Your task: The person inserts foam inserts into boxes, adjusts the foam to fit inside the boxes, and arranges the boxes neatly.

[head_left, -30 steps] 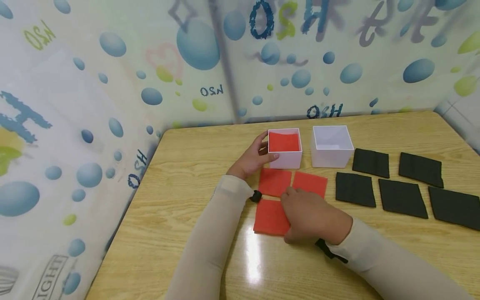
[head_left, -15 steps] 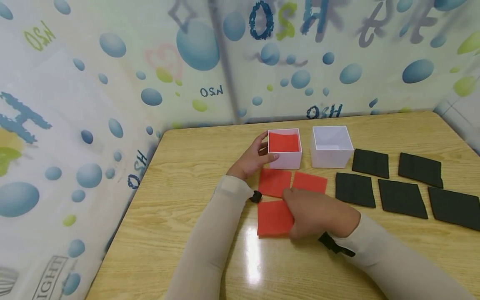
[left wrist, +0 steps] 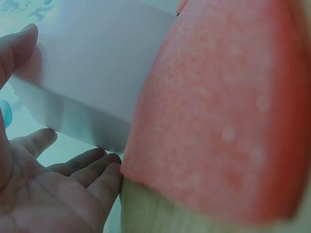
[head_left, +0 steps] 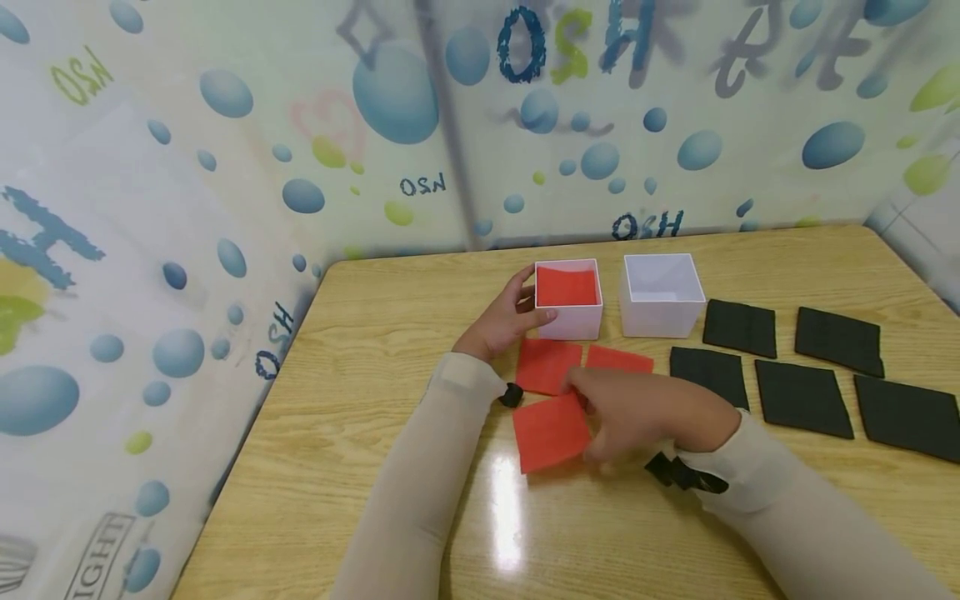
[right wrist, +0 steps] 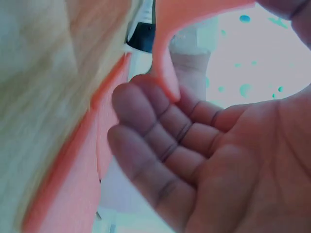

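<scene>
My right hand [head_left: 645, 408] pinches a soft red cloth square [head_left: 551, 433] by its right side; the square is raised and tilted above the table. In the right wrist view, the red cloth's edge [right wrist: 166, 73] bends down against the fingers. My left hand [head_left: 498, 321] holds a white box [head_left: 572, 323], thumb on the front wall and fingers at the left side. Red cloth lies inside that box. Flat in front of it are two more red squares [head_left: 547, 367], the right one partly hidden by my right hand. A red square [left wrist: 218, 121] looms close in the left wrist view.
A second white box [head_left: 660, 318] with nothing visible inside stands to the right of the first. Several black squares [head_left: 802, 398] lie spread over the right side of the wooden table [head_left: 360, 400]. A patterned wall [head_left: 480, 167] rises behind the table.
My right hand has drawn the front red square slightly to the right and lifted it off the table, tilting it. My left hand stays on the box.
</scene>
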Demonstrator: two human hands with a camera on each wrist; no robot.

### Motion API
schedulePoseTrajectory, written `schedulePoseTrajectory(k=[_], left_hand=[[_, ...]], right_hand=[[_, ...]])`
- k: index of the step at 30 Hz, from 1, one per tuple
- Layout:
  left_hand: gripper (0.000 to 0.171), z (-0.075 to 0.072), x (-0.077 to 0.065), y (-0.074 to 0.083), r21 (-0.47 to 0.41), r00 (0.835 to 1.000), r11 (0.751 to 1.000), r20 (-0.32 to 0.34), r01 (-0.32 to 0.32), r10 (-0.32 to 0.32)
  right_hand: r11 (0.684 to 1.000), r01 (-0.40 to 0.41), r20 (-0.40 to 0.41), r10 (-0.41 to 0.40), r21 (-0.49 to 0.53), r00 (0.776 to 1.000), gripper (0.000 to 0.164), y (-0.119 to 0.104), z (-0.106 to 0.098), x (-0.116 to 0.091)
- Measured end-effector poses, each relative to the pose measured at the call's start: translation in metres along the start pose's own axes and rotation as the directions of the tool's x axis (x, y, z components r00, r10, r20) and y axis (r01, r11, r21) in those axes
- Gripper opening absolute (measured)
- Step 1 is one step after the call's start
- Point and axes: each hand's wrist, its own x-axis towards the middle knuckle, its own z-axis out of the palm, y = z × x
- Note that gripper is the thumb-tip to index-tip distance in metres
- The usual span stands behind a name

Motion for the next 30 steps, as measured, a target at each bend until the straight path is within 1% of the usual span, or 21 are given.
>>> schedulePoseTrajectory(k=[3,5,9,12,15,17,22,24,25,29,30], left_hand=[[0.094,0.0,0.001,-0.001,-0.002,1.0,1.0,0.003,-0.005,0.005],[0.095,-0.001,0.001,-0.001,-0.001,1.0,1.0,0.004,-0.01,0.01],[0.095,-0.001,0.0,-0.002,0.002,1.0,1.0,0.002,-0.012,0.012],[0.095,-0.001,0.0,-0.001,-0.002,1.0,1.0,0.001,-0.009,0.009],[0.094,-0.001,-0.001,-0.001,0.001,1.0,1.0,-0.001,-0.005,0.005],[0.094,-0.001,-0.001,-0.001,0.005,1.0,1.0,-0.001,-0.006,0.006],[0.094,-0.001,-0.001,0.0,0.013,1.0,1.0,-0.001,-0.022,0.022],[0.094,-0.001,-0.001,0.0,-0.019,1.0,1.0,0.007,-0.015,0.015],[0.094,0.0,-0.002,0.0,-0.027,1.0,1.0,0.01,-0.012,0.012],[0.093,0.0,-0.002,0.0,-0.051,1.0,0.999,0.014,-0.005,0.006],[0.093,0.0,-0.002,0.0,-0.033,1.0,0.999,0.009,-0.009,0.01]], right_hand=[[0.996,0.049,-0.004,-0.049,0.07,0.999,0.073,0.007,-0.004,0.001],[0.992,0.076,-0.019,-0.074,0.098,0.997,0.073,0.012,-0.007,0.0],[0.985,0.138,-0.074,-0.13,0.106,0.989,0.07,0.019,-0.014,-0.002],[0.975,0.186,-0.115,-0.173,0.123,0.978,0.067,0.023,-0.02,-0.004],[0.962,0.229,-0.154,-0.206,0.151,0.966,0.067,0.027,-0.026,-0.006],[0.948,0.267,-0.184,-0.236,0.17,0.954,0.065,0.031,-0.029,-0.007],[0.899,0.367,-0.242,-0.311,0.238,0.919,0.059,0.04,-0.035,-0.004],[0.882,0.39,-0.264,-0.323,0.265,0.909,0.059,0.042,-0.036,-0.003],[0.88,0.394,-0.281,-0.32,0.266,0.905,0.06,0.043,-0.037,-0.003],[0.889,0.374,-0.365,-0.267,0.265,0.892,0.067,0.042,-0.04,-0.003],[0.892,0.366,-0.387,-0.25,0.264,0.888,0.068,0.042,-0.041,-0.003]])
